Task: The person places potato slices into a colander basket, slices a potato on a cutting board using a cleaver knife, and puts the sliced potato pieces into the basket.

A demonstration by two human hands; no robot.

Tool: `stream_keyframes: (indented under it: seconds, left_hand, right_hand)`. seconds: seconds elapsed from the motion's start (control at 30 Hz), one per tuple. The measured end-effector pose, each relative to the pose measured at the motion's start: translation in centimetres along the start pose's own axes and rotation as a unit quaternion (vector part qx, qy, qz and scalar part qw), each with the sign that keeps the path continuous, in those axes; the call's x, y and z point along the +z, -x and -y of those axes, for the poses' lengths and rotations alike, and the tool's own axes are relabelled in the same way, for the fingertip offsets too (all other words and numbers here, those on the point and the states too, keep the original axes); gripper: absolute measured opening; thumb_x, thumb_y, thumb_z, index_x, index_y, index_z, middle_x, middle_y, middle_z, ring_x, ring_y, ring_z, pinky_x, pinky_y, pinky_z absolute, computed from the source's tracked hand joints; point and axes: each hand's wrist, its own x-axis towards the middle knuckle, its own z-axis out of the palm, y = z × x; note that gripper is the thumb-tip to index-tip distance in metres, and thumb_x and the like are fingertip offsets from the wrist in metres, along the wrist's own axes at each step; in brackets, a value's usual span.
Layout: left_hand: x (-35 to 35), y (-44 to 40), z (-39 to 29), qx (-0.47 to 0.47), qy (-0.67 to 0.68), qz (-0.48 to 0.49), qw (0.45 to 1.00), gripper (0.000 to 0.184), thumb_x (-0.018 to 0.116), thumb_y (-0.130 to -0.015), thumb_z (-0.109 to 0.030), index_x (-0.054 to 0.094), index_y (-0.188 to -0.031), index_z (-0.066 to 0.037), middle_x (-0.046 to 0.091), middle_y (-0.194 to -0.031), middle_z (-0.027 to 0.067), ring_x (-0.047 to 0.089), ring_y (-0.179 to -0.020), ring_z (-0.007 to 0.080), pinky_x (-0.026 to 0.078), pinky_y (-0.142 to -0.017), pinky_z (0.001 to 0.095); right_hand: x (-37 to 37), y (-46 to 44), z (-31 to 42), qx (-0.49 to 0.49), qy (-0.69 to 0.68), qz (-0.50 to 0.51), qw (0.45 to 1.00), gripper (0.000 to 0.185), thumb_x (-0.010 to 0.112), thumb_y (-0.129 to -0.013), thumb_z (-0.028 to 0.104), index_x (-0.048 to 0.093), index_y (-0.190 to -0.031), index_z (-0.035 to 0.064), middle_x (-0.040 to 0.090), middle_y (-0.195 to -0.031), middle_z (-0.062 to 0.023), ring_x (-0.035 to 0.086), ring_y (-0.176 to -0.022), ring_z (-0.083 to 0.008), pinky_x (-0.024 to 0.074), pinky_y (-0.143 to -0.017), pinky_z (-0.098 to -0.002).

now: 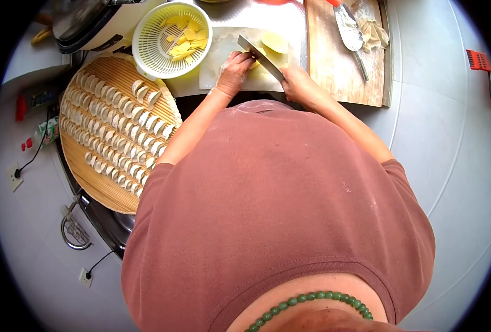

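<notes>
My right hand (301, 87) grips the handle of a kitchen knife (262, 58), whose broad blade slants up and left over a pale cutting board (213, 76). On the board, my left hand (236, 72) has its fingers curled on a yellow vegetable piece (254, 65) beside the blade; hand and blade partly hide it. Beyond the knife lies a larger pale yellow vegetable chunk (275, 42). To the left stands a pale green-white colander (140, 47) holding several yellow slices (189, 36). Both hands are close to the counter's front edge.
A round woven tray (99, 188) on the left carries rows of dumplings (110, 122). Behind it stands a rice cooker-like appliance (102, 30). At the right, a wooden board (334, 66) holds a floury scoop-like tool (349, 30) and a crumpled cloth or bag (372, 32).
</notes>
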Motion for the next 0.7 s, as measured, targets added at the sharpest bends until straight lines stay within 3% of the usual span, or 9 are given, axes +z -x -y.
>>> stream_keyframes:
  seconds: [0.23,0.33,0.43,0.53,0.63,0.7]
  left_hand:
    - [-0.3,0.0,-0.2,-0.016,0.014,0.018,1.000,0.019,0.065,-0.078,-0.004,0.069,-0.097,-0.006,0.067,-0.099,0.0069,0.061,-0.094,0.0263,0.050,-0.087,0.0359]
    - [-0.2,0.0,-0.3,-0.022,0.015,0.019,0.999,0.019,0.065,-0.079,-0.004,0.069,-0.096,-0.007,0.067,-0.100,0.0060,0.061,-0.094,0.0262,0.050,-0.086,0.0360]
    - [-0.4,0.3,0.0,-0.023,0.015,0.012,1.000,0.018,0.064,-0.079,-0.004,0.069,-0.096,-0.007,0.067,-0.100,0.0059,0.061,-0.093,0.0265,0.050,-0.086,0.0361]
    - [-0.3,0.2,0.0,-0.011,0.002,-0.004,1.000,0.019,0.064,-0.076,-0.004,0.069,-0.093,-0.010,0.067,-0.097,0.0044,0.061,-0.090,0.0254,0.052,-0.082,0.0342]
    - [-0.8,-0.1,-0.4,-0.006,0.000,-0.001,1.000,0.019,0.064,-0.075,-0.003,0.069,-0.092,-0.009,0.066,-0.097,0.0048,0.061,-0.089,0.0257,0.053,-0.081,0.0348]
    - [-0.5,0.0,-0.1,-0.006,-0.004,-0.003,1.000,0.020,0.063,-0.075,-0.002,0.069,-0.093,-0.008,0.066,-0.097,0.0049,0.061,-0.090,0.0256,0.053,-0.082,0.0347]
  right_hand:
    - [0.3,-0.6,0.7,0.065,0.005,0.039,0.997,0.013,0.048,-0.080,-0.001,0.059,-0.085,-0.0061,0.062,-0.079,-0.0315,0.063,-0.080,-0.0472,0.0506,-0.069,-0.0515]
    - [2.2,-2.0,-1.0,0.014,0.009,0.009,1.000,0.013,0.048,-0.080,-0.001,0.058,-0.086,-0.0062,0.062,-0.077,-0.0315,0.064,-0.076,-0.0458,0.0516,-0.066,-0.0500]
    - [3.0,-2.7,-2.1,-0.017,0.001,-0.004,1.000,0.013,0.046,-0.086,0.001,0.056,-0.091,-0.0036,0.058,-0.058,-0.0194,0.063,-0.051,-0.0296,0.0518,-0.051,-0.0418]
    - [2.6,-3.0,-2.1,0.011,0.017,0.024,1.000,0.013,0.045,-0.086,0.002,0.056,-0.092,-0.0033,0.058,-0.058,-0.0196,0.063,-0.052,-0.0296,0.0522,-0.052,-0.0419]
    - [0.8,-1.7,0.3,0.046,-0.023,0.029,0.998,0.015,0.049,-0.080,-0.001,0.059,-0.090,-0.0056,0.061,-0.074,-0.0310,0.064,-0.074,-0.0450,0.0516,-0.064,-0.0497]
    - [0.2,-0.7,0.9,0.021,-0.014,0.013,1.000,0.014,0.049,-0.080,-0.001,0.059,-0.090,-0.0052,0.061,-0.075,-0.0307,0.064,-0.075,-0.0456,0.0514,-0.064,-0.0501]
